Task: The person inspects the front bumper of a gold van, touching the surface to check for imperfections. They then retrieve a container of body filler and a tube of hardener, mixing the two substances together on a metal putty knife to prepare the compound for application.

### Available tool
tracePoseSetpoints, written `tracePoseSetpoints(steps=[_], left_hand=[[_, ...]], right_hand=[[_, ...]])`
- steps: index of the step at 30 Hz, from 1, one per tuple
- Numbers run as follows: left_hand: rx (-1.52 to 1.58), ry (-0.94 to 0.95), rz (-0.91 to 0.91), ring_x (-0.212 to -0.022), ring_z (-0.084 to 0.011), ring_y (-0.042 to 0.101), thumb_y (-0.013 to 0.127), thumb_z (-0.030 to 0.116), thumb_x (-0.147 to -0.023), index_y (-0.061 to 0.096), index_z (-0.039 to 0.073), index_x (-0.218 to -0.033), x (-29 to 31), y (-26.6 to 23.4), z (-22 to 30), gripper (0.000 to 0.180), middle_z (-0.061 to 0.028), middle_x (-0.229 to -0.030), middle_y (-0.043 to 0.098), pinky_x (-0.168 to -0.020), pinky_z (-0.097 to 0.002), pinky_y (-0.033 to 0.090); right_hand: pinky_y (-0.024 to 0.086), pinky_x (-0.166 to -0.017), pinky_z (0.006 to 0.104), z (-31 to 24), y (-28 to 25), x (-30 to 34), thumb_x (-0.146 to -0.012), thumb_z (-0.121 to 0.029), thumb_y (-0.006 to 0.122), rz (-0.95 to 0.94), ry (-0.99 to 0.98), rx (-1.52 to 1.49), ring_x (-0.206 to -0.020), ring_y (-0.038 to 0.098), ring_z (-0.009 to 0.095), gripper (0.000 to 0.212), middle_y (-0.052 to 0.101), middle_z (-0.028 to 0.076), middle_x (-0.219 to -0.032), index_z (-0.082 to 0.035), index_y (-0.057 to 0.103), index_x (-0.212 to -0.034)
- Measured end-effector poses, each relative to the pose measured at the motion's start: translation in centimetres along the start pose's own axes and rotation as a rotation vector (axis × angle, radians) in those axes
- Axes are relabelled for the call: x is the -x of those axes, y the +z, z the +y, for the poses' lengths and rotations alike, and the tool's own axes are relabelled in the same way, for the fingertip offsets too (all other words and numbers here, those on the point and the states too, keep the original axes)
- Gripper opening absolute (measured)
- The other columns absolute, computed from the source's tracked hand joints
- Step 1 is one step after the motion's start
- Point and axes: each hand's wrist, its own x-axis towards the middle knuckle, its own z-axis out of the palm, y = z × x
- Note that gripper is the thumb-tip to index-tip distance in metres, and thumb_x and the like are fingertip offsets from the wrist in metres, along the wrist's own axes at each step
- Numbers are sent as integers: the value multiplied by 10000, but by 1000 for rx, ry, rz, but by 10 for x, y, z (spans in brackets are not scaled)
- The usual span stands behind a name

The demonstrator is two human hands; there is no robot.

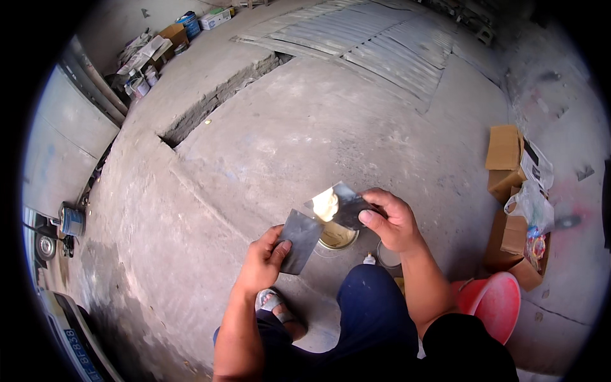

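My left hand [262,260] is closed on a dark, flat rectangular scraper plate [300,240], thumb on its face. In my right hand [396,219] a second metal scraper plate [349,207] is pinched between thumb and fingers. A lump of cream-coloured putty [326,204] sits on the left end of that right plate. The two plates are close together, their near edges almost meeting. Below them on the floor stands a round open can [337,237], partly hidden by the plates. Beside it are a small white tube [369,258] and a round lid or ring [387,254].
A red bucket [496,305] stands at my right, with cardboard boxes [506,159] and plastic bags [532,205] beyond it. A narrow trench [216,105] cuts the concrete floor ahead, near corrugated metal sheets [375,38]. A vehicle's corner [67,331] shows at lower left.
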Motion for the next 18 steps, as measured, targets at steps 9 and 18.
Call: tracePoseSetpoints(steps=[9,18], left_hand=[[256,-54,-146,-907,-75,554,534,26,-949,568,-23,-1194,5,-10,12,252,-16,-999,645,-825,-221,433],[503,40,68,-935,-83,569,526,39,-952,539,-29,-1225,3,-9,3,282,-37,-1041,654,-860,-223,427]], right_hand=[[475,-898,411,-1,16,3,-688,168,540,-298,-275,512,-1051,567,311,519,592,106,-1125,-80,607,-1139],[457,-919,356,53,-11,42,-815,31,502,-145,335,605,-1083,575,286,489,596,130,-1198,-116,540,-1280]])
